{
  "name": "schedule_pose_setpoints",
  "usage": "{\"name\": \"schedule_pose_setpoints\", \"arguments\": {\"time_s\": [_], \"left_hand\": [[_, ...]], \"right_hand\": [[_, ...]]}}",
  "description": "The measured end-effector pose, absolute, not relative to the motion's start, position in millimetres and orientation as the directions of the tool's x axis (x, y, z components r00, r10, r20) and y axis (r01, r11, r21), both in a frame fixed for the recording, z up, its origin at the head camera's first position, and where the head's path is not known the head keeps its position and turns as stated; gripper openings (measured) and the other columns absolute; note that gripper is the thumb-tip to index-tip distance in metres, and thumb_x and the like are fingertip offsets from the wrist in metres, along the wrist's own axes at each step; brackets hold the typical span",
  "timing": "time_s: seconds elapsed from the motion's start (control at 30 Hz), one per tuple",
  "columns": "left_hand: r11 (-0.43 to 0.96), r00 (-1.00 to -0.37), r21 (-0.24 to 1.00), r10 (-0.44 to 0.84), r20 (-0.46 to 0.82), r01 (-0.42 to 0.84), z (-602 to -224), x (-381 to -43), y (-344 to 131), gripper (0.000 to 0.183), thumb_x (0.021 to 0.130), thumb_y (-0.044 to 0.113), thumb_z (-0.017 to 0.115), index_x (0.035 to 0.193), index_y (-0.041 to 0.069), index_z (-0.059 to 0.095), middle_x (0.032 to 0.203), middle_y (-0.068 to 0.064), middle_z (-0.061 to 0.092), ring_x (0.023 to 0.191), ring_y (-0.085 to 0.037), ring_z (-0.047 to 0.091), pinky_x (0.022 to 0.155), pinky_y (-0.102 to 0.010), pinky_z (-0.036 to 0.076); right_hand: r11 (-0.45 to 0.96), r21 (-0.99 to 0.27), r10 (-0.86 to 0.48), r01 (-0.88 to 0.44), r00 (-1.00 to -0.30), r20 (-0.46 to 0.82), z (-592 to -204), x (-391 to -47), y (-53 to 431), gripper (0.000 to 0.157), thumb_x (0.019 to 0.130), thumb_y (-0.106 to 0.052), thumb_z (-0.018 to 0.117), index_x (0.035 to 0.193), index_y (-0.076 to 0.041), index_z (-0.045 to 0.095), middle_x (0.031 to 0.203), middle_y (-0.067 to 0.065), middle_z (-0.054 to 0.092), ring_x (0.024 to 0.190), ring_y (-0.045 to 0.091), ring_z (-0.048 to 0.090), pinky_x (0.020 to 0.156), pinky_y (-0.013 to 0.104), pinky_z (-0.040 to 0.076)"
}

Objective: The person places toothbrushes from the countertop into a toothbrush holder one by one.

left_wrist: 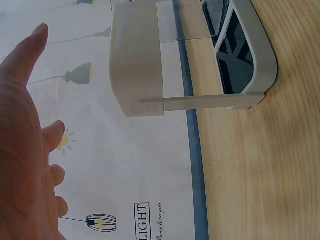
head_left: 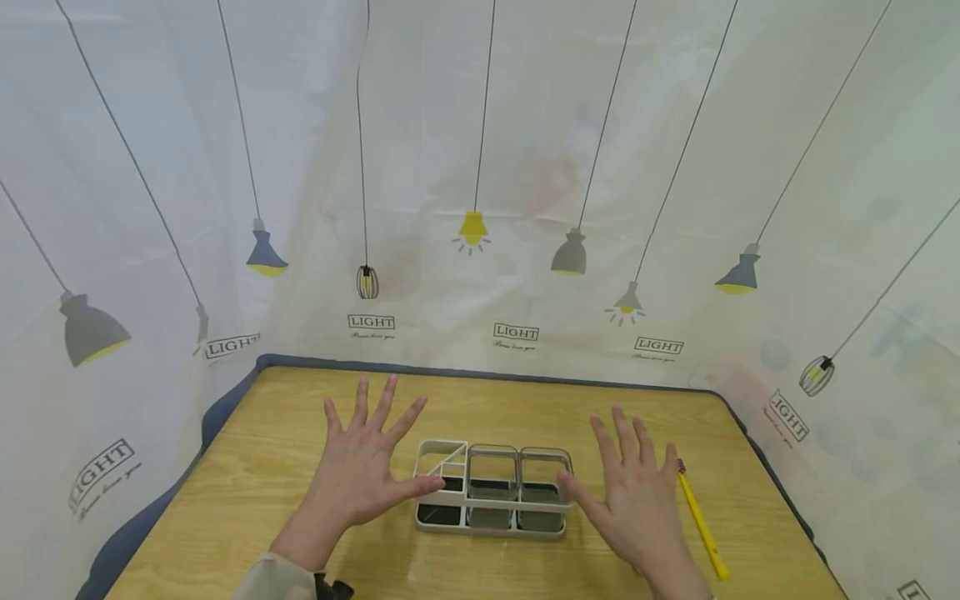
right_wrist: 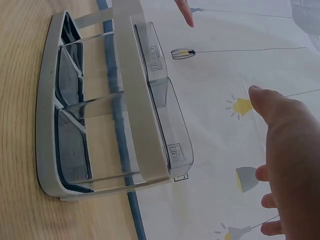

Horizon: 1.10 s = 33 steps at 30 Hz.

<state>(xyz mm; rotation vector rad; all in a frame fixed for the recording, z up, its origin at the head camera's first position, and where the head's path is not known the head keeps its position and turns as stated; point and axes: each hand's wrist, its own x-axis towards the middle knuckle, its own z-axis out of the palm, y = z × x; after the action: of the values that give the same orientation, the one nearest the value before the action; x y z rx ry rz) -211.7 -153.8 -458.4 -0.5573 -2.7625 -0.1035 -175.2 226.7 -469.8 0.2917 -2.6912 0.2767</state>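
Observation:
A white toothbrush holder [head_left: 495, 504] stands on the wooden table between my two hands. Two clear cups [right_wrist: 177, 135] sit side by side in its frame, and its left section has a slanted white divider [head_left: 450, 456]. My left hand [head_left: 356, 475] is raised at the holder's left, fingers spread, thumb overlapping that section in the head view. To the right, my right hand [head_left: 641, 500] has its fingers spread too, thumb by the right cup. Neither hand holds anything. Beyond the right hand lies a yellow toothbrush [head_left: 703, 525] with dark purplish bristles.
The wooden table [head_left: 225, 517] has a dark blue edge [head_left: 480, 373] along its back and sides. White sheeting [head_left: 420, 167] printed with hanging lamps surrounds it. A black strap piece [head_left: 332, 587] shows at my left wrist.

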Motion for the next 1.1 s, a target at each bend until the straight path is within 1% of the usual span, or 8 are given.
{"name": "schedule_pose_setpoints", "arguments": {"time_s": [0.23, 0.43, 0.57, 0.67, 0.77, 0.9, 0.97, 1.1], "left_hand": [[0.916, -0.865, 0.018, 0.373, 0.335, 0.401, -460, -211, -152, 0.111, 0.079, 0.100, 0.042, 0.169, 0.037, 0.024, 0.177, -0.011, 0.003, 0.157, -0.051, -0.001, 0.110, -0.087, 0.003], [0.911, -0.879, 0.067, 0.371, 0.301, 0.407, -462, -211, -152, 0.113, 0.079, 0.100, 0.041, 0.170, 0.037, 0.020, 0.177, -0.009, 0.000, 0.158, -0.048, -0.005, 0.111, -0.085, -0.002], [0.895, -0.874, 0.110, 0.385, 0.297, 0.432, -465, -211, -154, 0.112, 0.080, 0.098, 0.047, 0.170, 0.036, 0.020, 0.176, -0.010, 0.007, 0.158, -0.048, 0.000, 0.112, -0.085, 0.003], [0.871, -0.875, 0.185, 0.398, 0.277, 0.455, -470, -211, -156, 0.112, 0.081, 0.094, 0.053, 0.170, 0.036, 0.019, 0.176, -0.010, 0.010, 0.158, -0.047, 0.002, 0.113, -0.084, 0.004], [0.842, -0.881, 0.276, 0.403, 0.247, 0.463, -473, -212, -158, 0.113, 0.081, 0.091, 0.057, 0.171, 0.036, 0.015, 0.176, -0.008, 0.009, 0.159, -0.046, 0.002, 0.115, -0.082, 0.005], [0.785, -0.876, 0.389, 0.419, 0.238, 0.481, -475, -215, -160, 0.117, 0.081, 0.088, 0.063, 0.171, 0.032, 0.014, 0.176, -0.006, 0.009, 0.159, -0.043, 0.003, 0.117, -0.078, 0.008], [0.747, -0.870, 0.446, 0.430, 0.240, 0.493, -477, -217, -161, 0.120, 0.080, 0.086, 0.067, 0.171, 0.029, 0.015, 0.176, -0.005, 0.010, 0.159, -0.040, 0.005, 0.119, -0.076, 0.009], [0.666, -0.870, 0.572, 0.445, 0.210, 0.479, -482, -221, -163, 0.125, 0.075, 0.082, 0.076, 0.171, 0.031, 0.014, 0.175, 0.001, 0.013, 0.160, -0.033, 0.009, 0.123, -0.068, 0.011]], "right_hand": [[0.958, -0.153, -0.150, -0.244, -0.877, 0.456, -468, -172, 231, 0.089, 0.097, -0.070, 0.059, 0.162, -0.012, 0.042, 0.168, 0.021, 0.032, 0.148, 0.051, 0.033, 0.105, 0.086, 0.021], [0.958, -0.188, -0.118, -0.216, -0.896, 0.429, -466, -170, 234, 0.078, 0.103, -0.062, 0.056, 0.161, -0.010, 0.042, 0.167, 0.023, 0.031, 0.147, 0.052, 0.033, 0.107, 0.084, 0.021], [0.945, -0.243, -0.100, -0.217, -0.903, 0.417, -465, -168, 238, 0.075, 0.106, -0.058, 0.055, 0.160, -0.008, 0.043, 0.166, 0.024, 0.033, 0.145, 0.054, 0.035, 0.107, 0.084, 0.023], [0.920, -0.312, -0.081, -0.236, -0.895, 0.438, -466, -170, 244, 0.071, 0.106, -0.051, 0.059, 0.156, -0.002, 0.047, 0.161, 0.027, 0.038, 0.140, 0.056, 0.040, 0.104, 0.083, 0.029], [0.891, -0.387, -0.045, -0.238, -0.894, 0.446, -471, -174, 255, 0.066, 0.106, -0.043, 0.064, 0.149, 0.006, 0.052, 0.155, 0.031, 0.046, 0.136, 0.057, 0.045, 0.103, 0.080, 0.035], [0.872, -0.446, -0.007, -0.203, -0.916, 0.402, -479, -181, 271, 0.060, 0.106, -0.033, 0.067, 0.141, 0.014, 0.055, 0.144, 0.035, 0.054, 0.130, 0.058, 0.051, 0.102, 0.073, 0.044], [0.862, -0.477, 0.015, -0.174, -0.930, 0.367, -484, -183, 277, 0.055, 0.105, -0.028, 0.068, 0.138, 0.015, 0.056, 0.137, 0.037, 0.058, 0.125, 0.057, 0.056, 0.100, 0.069, 0.048], [0.830, -0.548, 0.071, -0.108, -0.953, 0.295, -496, -187, 281, 0.047, 0.102, -0.017, 0.071, 0.131, 0.017, 0.059, 0.125, 0.037, 0.065, 0.114, 0.052, 0.065, 0.094, 0.063, 0.055]]}}
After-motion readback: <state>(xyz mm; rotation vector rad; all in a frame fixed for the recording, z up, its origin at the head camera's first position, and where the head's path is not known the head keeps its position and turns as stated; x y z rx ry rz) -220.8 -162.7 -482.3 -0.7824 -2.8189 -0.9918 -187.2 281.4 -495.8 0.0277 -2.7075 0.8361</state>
